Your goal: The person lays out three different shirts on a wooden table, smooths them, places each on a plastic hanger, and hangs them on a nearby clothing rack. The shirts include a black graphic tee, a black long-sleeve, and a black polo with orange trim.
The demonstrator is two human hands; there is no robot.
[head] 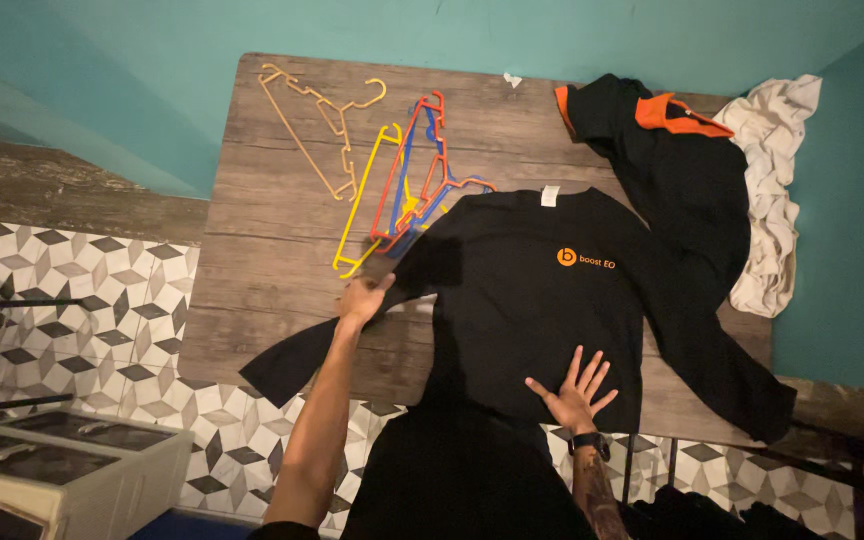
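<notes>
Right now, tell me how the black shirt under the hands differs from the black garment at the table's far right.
The black shirt lies spread flat with sleeves out; the black garment lies crumpled in a heap. The shirt shows a small orange chest mark; the garment shows an orange collar. Left hand and right hand press the shirt; nothing touches the garment. Both are black and lie on the wooden table.

Wooden counter [282, 270] set against a teal wall [132, 90]. Toward eleven o'clock, a tan hanger [314, 128] lying apart from a tangle of yellow hanger [364, 205], red hanger [414, 165] and blue hanger [404, 190], overlapped together. Toward one o'clock, a crumpled black garment with orange collar [667, 130]; just beside it at two o'clock, a bunched cream cloth [777, 170]. Patterned tile floor [62, 290] at nine o'clock, with a white box [62, 480] at seven.
</notes>
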